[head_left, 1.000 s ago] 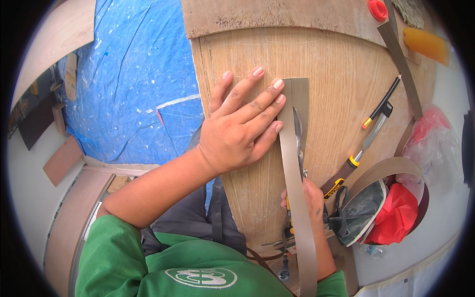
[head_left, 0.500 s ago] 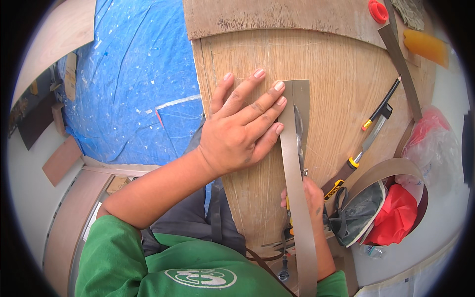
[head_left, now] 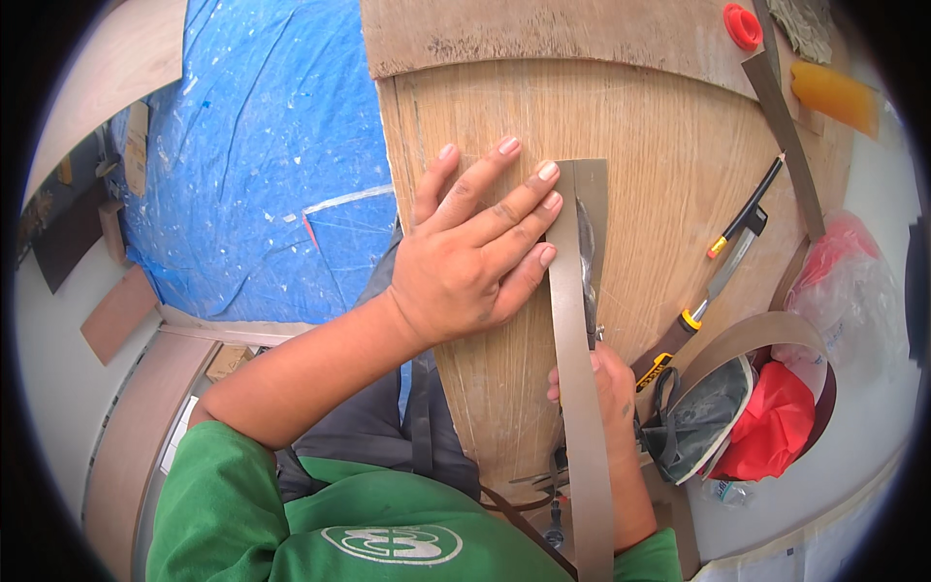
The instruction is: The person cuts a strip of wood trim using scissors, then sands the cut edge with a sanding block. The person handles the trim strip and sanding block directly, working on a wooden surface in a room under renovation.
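Taupe strip (head_left: 580, 427) runs down the wood table (head_left: 669, 223). Clock read from the left hand (head_left: 465, 252): strip's top end at 2, passing 3, lower run off toward 5. Thin dark line down it near the top; can't tell if it's one piece or two overlapping there.

Left hand: palm down, fingers spread, flat on the table. Index finger and thumb side against the strip's left edge.

Right hand (head_left: 616, 388): between 4 and 5, curled round the near end of a metal tool (head_left: 587, 247). Strip passes over it, so most of the grip is hidden. Tool body lies at 3, along the strip, pointing toward its top end.

Also on the table: black pencil (head_left: 745, 209) near 3, handled blade (head_left: 720, 281) just below it, black and yellow handle toward the right hand. Brown strip (head_left: 790, 136), red ring (head_left: 743, 27) and orange block (head_left: 834, 97) around 2.

Strip coil (head_left: 752, 335) between 3 and 4, looped over a dark pouch (head_left: 703, 417) and red cloth (head_left: 781, 417). Clear bag (head_left: 844, 291) at 3, beyond the coil. Blue sheet (head_left: 262, 126) at 10.
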The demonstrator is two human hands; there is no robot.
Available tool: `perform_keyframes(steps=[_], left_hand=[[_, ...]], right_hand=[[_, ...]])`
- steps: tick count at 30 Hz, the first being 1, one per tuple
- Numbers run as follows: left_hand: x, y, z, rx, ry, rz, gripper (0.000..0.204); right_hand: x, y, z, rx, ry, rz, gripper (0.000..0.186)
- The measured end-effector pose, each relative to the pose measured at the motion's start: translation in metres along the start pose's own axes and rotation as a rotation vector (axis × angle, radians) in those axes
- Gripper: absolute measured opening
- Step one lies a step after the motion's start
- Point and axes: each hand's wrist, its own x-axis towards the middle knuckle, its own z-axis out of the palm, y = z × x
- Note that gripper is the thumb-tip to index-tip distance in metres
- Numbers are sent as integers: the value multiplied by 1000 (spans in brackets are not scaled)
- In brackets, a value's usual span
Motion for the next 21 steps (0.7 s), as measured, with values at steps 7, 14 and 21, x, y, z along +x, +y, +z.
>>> perform_keyframes(steps=[7, 14, 21], left_hand=[[1, 1, -2, -8, -7, -7, 34], [0, 0, -1, -13, -5, 1, 35], [0, -1, -1, -24, 5, -4, 35]], right_hand=[[0, -7, 5, 39, 13, 24, 65], [1, -12, 8, 92, 31, -10, 53], [3, -21, 8, 74, 40, -14, 48]])
